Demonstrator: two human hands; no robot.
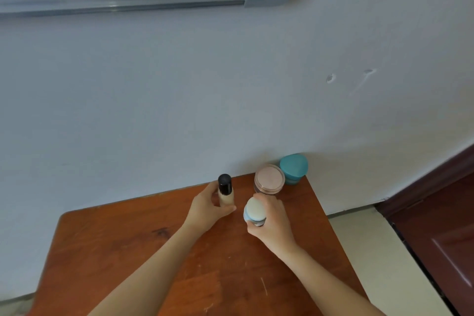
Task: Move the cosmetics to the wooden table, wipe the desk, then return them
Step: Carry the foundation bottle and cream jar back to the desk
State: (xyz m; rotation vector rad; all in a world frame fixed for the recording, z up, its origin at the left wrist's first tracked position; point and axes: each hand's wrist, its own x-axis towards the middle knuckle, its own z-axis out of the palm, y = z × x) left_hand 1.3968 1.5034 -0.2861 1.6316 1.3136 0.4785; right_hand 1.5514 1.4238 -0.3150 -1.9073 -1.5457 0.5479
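Left hand [209, 206]: fingers wrap the tall bottle [225, 194] (black cap).
Right hand [273, 223]: fingers grip the blue jar [254, 211].
Tabletop [128, 251]: wooden, brown.

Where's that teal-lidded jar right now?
In the head view, the teal-lidded jar sits at the far right corner of the wooden table, against the wall, just behind and right of the pink-lidded jar.

A plain lived-in room: a scuffed white wall [230, 84], a wooden surface [128, 251] standing against it with cosmetic jars [269, 177], a dark door [441, 226], a metal-framed board [123, 0] above.
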